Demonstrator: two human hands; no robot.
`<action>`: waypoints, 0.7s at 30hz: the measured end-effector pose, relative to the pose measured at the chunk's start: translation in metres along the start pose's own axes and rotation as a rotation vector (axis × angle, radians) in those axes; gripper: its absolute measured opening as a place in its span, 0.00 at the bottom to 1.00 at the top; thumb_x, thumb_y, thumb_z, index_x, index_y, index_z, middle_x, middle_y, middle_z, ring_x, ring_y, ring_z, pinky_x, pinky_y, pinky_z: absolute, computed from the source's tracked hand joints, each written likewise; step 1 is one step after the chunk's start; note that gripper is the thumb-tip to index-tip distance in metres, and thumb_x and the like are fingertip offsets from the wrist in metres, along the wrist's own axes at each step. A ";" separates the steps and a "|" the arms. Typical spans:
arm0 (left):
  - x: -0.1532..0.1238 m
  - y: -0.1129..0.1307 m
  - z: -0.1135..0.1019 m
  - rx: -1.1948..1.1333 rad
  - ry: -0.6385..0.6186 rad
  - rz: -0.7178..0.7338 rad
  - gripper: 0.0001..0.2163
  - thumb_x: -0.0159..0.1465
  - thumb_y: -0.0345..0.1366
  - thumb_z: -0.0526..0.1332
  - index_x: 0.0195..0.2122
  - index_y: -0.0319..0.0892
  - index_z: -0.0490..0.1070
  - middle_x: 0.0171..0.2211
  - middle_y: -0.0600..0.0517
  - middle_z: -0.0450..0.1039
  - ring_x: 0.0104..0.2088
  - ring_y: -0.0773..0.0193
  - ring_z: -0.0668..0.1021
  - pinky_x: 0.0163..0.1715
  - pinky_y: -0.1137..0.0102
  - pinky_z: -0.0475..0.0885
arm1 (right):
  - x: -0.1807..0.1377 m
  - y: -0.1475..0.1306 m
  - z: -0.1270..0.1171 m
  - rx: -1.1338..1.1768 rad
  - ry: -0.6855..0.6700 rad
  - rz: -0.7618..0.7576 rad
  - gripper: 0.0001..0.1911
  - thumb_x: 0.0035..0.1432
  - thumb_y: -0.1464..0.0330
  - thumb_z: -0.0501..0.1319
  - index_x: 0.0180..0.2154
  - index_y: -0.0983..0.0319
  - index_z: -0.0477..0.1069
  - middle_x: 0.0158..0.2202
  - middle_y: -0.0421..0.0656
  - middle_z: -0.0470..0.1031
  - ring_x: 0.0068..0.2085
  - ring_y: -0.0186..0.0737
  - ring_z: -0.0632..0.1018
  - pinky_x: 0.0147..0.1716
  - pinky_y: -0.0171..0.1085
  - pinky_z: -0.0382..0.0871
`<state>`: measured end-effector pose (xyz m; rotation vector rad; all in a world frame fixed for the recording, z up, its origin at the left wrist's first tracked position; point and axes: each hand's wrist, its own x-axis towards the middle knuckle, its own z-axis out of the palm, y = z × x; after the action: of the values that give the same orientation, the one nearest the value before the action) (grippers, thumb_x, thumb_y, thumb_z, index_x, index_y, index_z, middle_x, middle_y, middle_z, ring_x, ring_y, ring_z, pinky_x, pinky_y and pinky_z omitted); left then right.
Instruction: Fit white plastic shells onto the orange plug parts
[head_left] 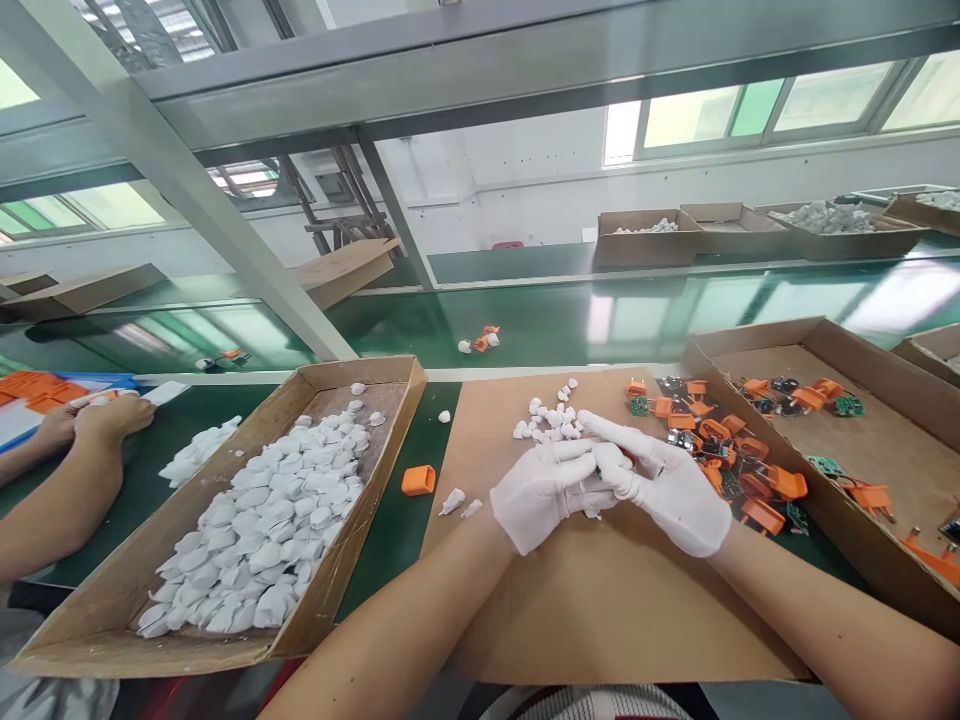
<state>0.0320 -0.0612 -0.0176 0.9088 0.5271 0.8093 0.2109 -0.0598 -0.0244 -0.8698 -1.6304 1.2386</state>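
Observation:
My left hand (547, 490) and my right hand (667, 480), both in white gloves, meet above a brown cardboard sheet (622, 620). Their fingers are closed together around a small piece; only a speck of orange shows between them, so its kind is hidden. Just beyond the fingertips lies a small heap of white lumps (551, 422). To the right of my right hand is a pile of orange plug housings (739, 450) with green circuit boards. Two white scraps (452, 501) lie left of my left hand, near an orange shell (418, 480).
A cardboard tray (375, 510) full of white flat pieces stands on the left, and another tray (825, 360) with plug parts on the right. Behind runs a green belt (555, 325) carrying a small orange-and-white assembly (481, 341). Another person's hands (105, 415) work at far left.

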 end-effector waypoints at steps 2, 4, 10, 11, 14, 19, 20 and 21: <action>0.000 -0.003 0.002 0.040 0.055 0.023 0.17 0.59 0.47 0.68 0.37 0.36 0.76 0.33 0.47 0.70 0.31 0.63 0.74 0.34 0.66 0.69 | -0.003 -0.002 0.001 -0.072 0.042 -0.036 0.35 0.54 0.56 0.70 0.62 0.53 0.67 0.62 0.48 0.70 0.61 0.53 0.72 0.58 0.52 0.72; 0.000 -0.005 0.004 0.063 0.143 0.025 0.18 0.56 0.48 0.71 0.35 0.36 0.76 0.31 0.48 0.70 0.28 0.63 0.74 0.31 0.67 0.68 | -0.006 -0.001 0.003 -0.134 0.090 -0.074 0.28 0.55 0.57 0.69 0.57 0.53 0.72 0.58 0.46 0.74 0.58 0.51 0.75 0.58 0.51 0.71; 0.001 -0.005 0.004 0.191 0.262 -0.037 0.19 0.52 0.49 0.73 0.32 0.36 0.78 0.29 0.47 0.74 0.28 0.60 0.77 0.27 0.69 0.66 | -0.011 0.003 0.006 -0.242 0.103 -0.096 0.21 0.64 0.55 0.60 0.55 0.53 0.75 0.54 0.46 0.77 0.52 0.49 0.78 0.51 0.48 0.77; 0.001 -0.005 0.003 0.186 0.242 -0.032 0.19 0.53 0.50 0.72 0.32 0.37 0.78 0.30 0.47 0.74 0.28 0.60 0.78 0.27 0.69 0.67 | -0.010 0.001 0.006 -0.299 0.109 -0.123 0.23 0.64 0.54 0.59 0.57 0.54 0.73 0.54 0.47 0.77 0.52 0.49 0.78 0.52 0.48 0.76; 0.001 -0.008 0.001 0.107 0.144 0.008 0.17 0.57 0.48 0.70 0.34 0.36 0.78 0.33 0.46 0.75 0.31 0.60 0.78 0.33 0.67 0.71 | -0.006 -0.007 0.006 -0.545 0.100 -0.321 0.31 0.63 0.48 0.55 0.63 0.54 0.65 0.55 0.48 0.75 0.55 0.52 0.75 0.54 0.51 0.73; 0.002 -0.012 0.000 0.010 0.113 0.033 0.17 0.58 0.47 0.69 0.39 0.36 0.79 0.39 0.42 0.77 0.36 0.58 0.79 0.36 0.67 0.73 | 0.004 -0.011 0.006 -0.801 0.059 -0.529 0.38 0.63 0.42 0.46 0.65 0.55 0.62 0.56 0.52 0.74 0.58 0.57 0.71 0.55 0.55 0.69; 0.002 -0.013 -0.001 0.000 0.116 0.027 0.18 0.59 0.47 0.69 0.40 0.35 0.78 0.40 0.41 0.77 0.37 0.57 0.80 0.36 0.67 0.73 | 0.004 -0.010 0.006 -0.776 0.050 -0.521 0.40 0.62 0.41 0.47 0.67 0.56 0.58 0.57 0.52 0.72 0.59 0.57 0.71 0.55 0.54 0.70; 0.002 -0.013 -0.003 0.000 0.113 0.019 0.18 0.60 0.47 0.68 0.42 0.35 0.78 0.41 0.40 0.77 0.38 0.55 0.80 0.37 0.66 0.74 | 0.003 -0.009 0.006 -0.728 0.035 -0.498 0.42 0.61 0.42 0.48 0.68 0.57 0.54 0.59 0.52 0.71 0.59 0.56 0.71 0.54 0.52 0.71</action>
<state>0.0366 -0.0628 -0.0302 0.8728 0.6179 0.8814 0.2040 -0.0614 -0.0155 -0.8133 -2.1350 0.2708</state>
